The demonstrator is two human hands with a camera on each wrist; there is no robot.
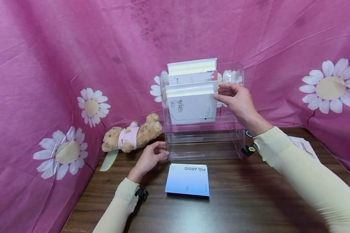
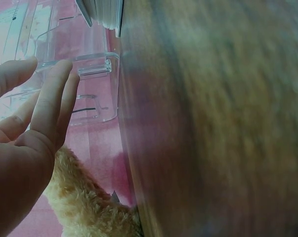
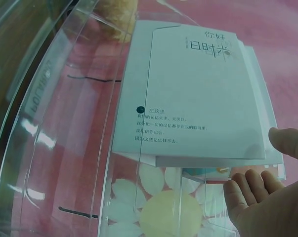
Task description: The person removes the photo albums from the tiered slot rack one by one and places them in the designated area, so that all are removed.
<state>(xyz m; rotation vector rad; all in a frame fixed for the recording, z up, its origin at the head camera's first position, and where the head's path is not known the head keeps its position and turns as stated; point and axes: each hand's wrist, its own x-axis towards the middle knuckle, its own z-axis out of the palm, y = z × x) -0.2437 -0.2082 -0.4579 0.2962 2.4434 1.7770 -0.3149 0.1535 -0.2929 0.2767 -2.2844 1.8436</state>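
A clear plastic tiered rack [image 1: 204,155] stands on the table. In its upper front tier leans a white album [image 1: 189,108] with dark lettering, with a second white album [image 1: 192,77] behind it. My right hand [image 1: 236,100] is at the front album's right edge; in the right wrist view its thumb [image 3: 287,140] points at that edge and the fingers lie loosely bent below. My left hand [image 1: 150,158] is beside the rack's lower left corner, fingertips right at its side, fingers relaxed in the left wrist view. A blue POLAROID album [image 1: 187,179] lies flat before the rack.
A teddy bear [image 1: 131,134] in a pink top lies on its side left of the rack, partly over a pale comb [image 1: 109,160]. White printed sheets [image 1: 304,147] lie at the right, near my right sleeve. A pink flowered cloth [image 1: 134,48] hangs around the table.
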